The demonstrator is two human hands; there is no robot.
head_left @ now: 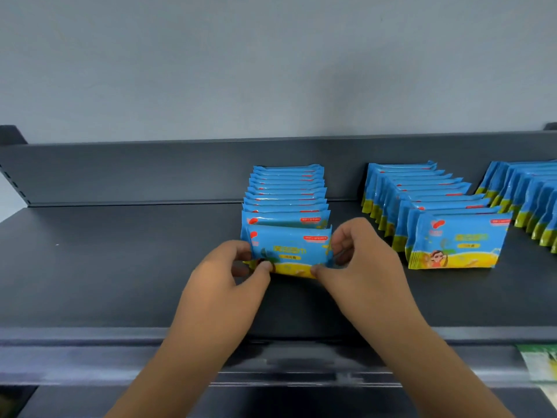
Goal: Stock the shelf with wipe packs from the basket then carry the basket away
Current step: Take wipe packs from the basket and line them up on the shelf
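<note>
Between left hand (229,277), right hand (363,267), wipe pack (291,247)

Soft, even indoor light; mid-bright, shadows faint.
Diffuse, from above: only dim dark patches on shelf (120,267) under left hand (229,276) and right hand (361,267), darkest betw. the two, plus vague grey smudge on wall (331,95). Mild sheen along top folds of pack rows (286,188), colours vivid, not washed out. Centre fairly sharp, yet print on front pack (291,245) too soft to read; hand outlines slightly soft. Lower strip worst: shelf lip (271,360) smeared w/ motion blur, green item (539,366) at R edge mushy, bottom L corner dark. Wide-angle bend in back rail (150,173), L end splayed outward, R-side rows leaning away twd edge.
</note>
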